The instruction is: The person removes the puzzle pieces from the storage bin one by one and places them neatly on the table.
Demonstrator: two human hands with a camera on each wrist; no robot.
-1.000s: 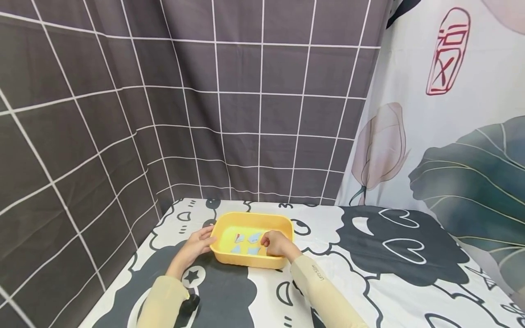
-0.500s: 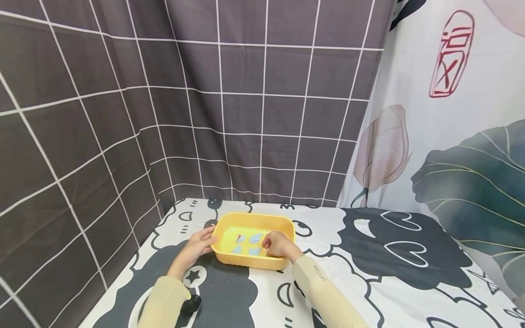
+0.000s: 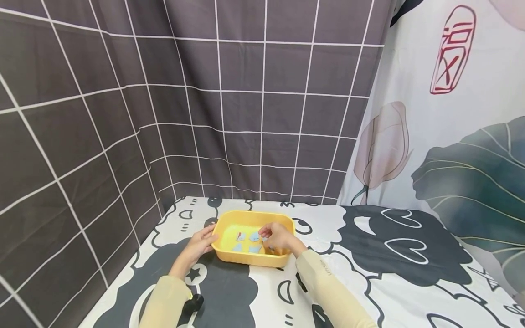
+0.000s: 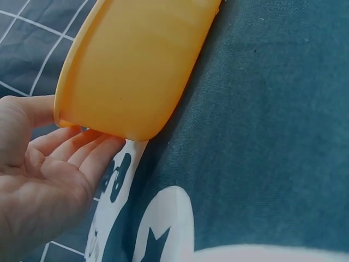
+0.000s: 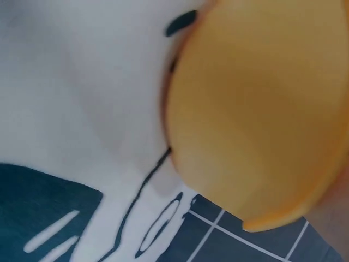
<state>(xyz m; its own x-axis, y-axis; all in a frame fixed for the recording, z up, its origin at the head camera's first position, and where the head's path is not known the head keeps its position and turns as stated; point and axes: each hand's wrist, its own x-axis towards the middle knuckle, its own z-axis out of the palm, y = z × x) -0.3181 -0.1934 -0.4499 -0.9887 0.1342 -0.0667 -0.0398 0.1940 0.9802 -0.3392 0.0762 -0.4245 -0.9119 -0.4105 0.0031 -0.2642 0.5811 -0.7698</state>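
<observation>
A shallow yellow plastic basin (image 3: 229, 258) sits on the patterned cloth. My left hand (image 3: 199, 245) grips its left end, thumb at the rim and fingers underneath, as the left wrist view shows. Several small light-blue flat pieces lie on the basin's floor. One piece (image 3: 240, 236) carries a red mark, and another piece (image 3: 254, 249) lies by the near wall. My right hand (image 3: 277, 238) reaches over the right wall, fingers bent low above the pieces on that side. I cannot tell whether a piece is between its fingertips. The right wrist view shows mainly the basin's outer wall (image 5: 256, 109).
A black-and-white cartoon cloth (image 3: 320, 282) covers the table around the basin. Behind it hangs a dark grey curtain (image 3: 242, 114) with white grid lines. On the right hangs a pale curtain (image 3: 393, 182) with flower and leaf prints.
My right hand has risen a little from the basin floor, uncovering more of the pieces beneath it. My left hand stays at the basin's left end, and the basin stays put.
</observation>
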